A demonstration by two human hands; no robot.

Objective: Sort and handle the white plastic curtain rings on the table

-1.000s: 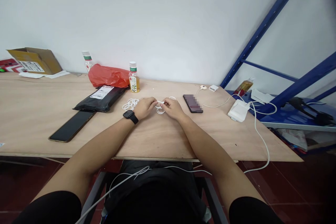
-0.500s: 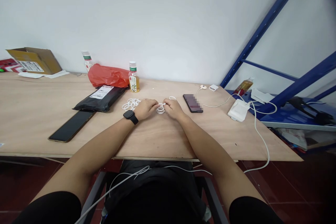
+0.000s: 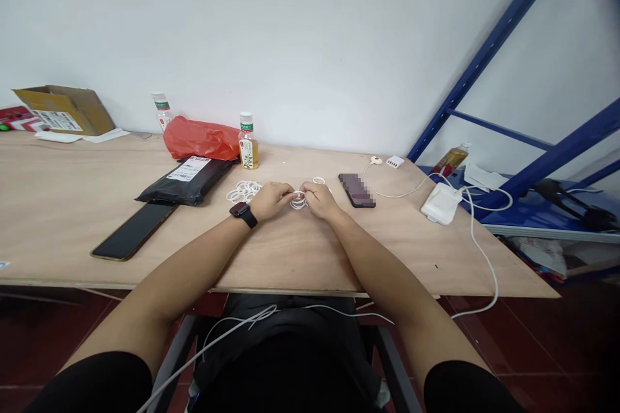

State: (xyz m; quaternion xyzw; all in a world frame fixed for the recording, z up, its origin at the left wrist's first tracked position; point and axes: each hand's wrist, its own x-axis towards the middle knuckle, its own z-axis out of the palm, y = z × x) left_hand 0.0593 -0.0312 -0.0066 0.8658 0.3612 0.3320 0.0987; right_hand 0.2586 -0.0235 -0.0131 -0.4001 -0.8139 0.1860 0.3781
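My left hand (image 3: 272,199) and my right hand (image 3: 318,198) meet over the table, fingertips pinched close together on white rings (image 3: 299,201). The rings look linked or stacked between and just below the fingers; how they join is too small to tell. Left of my left hand lies a loose pile of white rings (image 3: 243,191). One single white ring (image 3: 318,180) rests just beyond my right hand. A black watch (image 3: 243,213) is on my left wrist.
To the left lie a phone (image 3: 134,232), a black parcel (image 3: 186,182), a red bag (image 3: 201,139) and a drink bottle (image 3: 248,145). On the right are another phone (image 3: 357,190), a white charger (image 3: 440,203) with cables, and a blue rack (image 3: 489,45).
The fingertips have drawn slightly closer together over the white rings. Otherwise the scene has only shifted a little with the camera.
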